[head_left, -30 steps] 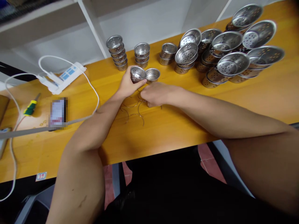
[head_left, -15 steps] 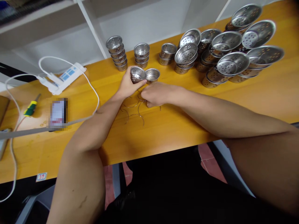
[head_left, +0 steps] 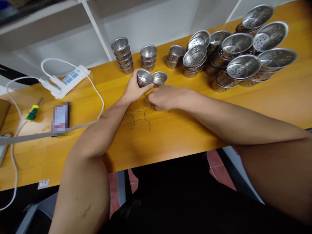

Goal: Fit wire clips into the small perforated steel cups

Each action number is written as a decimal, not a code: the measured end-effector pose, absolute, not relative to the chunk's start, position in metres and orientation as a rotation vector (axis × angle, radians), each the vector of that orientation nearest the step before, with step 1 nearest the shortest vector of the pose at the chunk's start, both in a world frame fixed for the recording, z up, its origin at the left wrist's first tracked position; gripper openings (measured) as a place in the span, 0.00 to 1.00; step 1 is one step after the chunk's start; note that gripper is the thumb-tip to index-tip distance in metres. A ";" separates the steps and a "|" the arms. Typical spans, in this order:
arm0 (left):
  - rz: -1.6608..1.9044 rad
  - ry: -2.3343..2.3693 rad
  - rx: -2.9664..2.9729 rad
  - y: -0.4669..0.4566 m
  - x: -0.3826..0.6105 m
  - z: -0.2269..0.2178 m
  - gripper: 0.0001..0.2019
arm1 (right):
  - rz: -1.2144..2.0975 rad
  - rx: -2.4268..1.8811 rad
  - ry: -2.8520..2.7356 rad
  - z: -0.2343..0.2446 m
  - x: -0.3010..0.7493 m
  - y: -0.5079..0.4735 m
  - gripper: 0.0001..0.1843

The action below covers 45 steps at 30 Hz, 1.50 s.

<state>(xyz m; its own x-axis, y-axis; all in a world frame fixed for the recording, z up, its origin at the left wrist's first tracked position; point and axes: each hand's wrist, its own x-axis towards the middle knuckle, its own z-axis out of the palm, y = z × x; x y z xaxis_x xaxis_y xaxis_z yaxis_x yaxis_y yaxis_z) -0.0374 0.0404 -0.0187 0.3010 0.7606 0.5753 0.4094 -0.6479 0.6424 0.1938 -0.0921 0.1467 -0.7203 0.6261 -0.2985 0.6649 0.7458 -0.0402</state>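
Observation:
My left hand [head_left: 133,87] is wrapped around a small perforated metal cup [head_left: 144,78], thumb along its near side. Touching or nearly touching that cup on the right is a second perforated cup [head_left: 160,78], its mouth facing up. Just in front of the second cup, my right hand [head_left: 162,98] is closed, its fingertips turned down and hidden, so what it holds cannot be made out. Several thin curved wires [head_left: 147,117] lie on the table below and left of my right hand.
Stacks of perforated cups [head_left: 120,47] line the back, with more stacks [head_left: 243,67] at the right. On the left are a white power strip [head_left: 71,81] with cables, a phone [head_left: 60,117] and a yellow-green screwdriver [head_left: 32,113]. The wooden table [head_left: 156,143] ends near my body.
My right hand has shifted very slightly, covering more of the wire on its right. My left hand still holds the same cup.

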 end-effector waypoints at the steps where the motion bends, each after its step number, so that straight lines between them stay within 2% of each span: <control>1: 1.290 1.045 2.200 0.041 -0.037 -0.019 0.48 | -0.188 1.016 2.646 0.149 0.195 -0.093 0.10; 6: 1.301 1.028 2.195 0.042 -0.037 -0.022 0.49 | -0.191 1.063 2.511 0.160 0.198 -0.099 0.07; 13: 1.289 1.031 2.194 0.043 -0.038 -0.021 0.49 | -0.143 0.993 2.548 0.157 0.193 -0.099 0.11; 21: 1.295 1.053 2.180 0.041 -0.041 -0.019 0.46 | -0.134 0.884 2.617 0.152 0.194 -0.092 0.08; 25: 1.309 1.006 2.195 0.043 -0.040 -0.022 0.45 | -0.310 0.909 2.721 0.151 0.201 -0.084 0.04; 32: 1.366 0.961 2.214 0.052 -0.038 -0.031 0.44 | -0.529 0.913 2.874 0.145 0.217 -0.061 0.20; 38: 1.374 0.938 2.180 0.052 -0.036 -0.030 0.44 | -0.611 0.751 3.063 0.148 0.230 -0.050 0.16; 45: 1.304 0.963 2.138 0.045 -0.036 -0.019 0.53 | -0.745 0.807 3.119 0.176 0.236 -0.063 0.13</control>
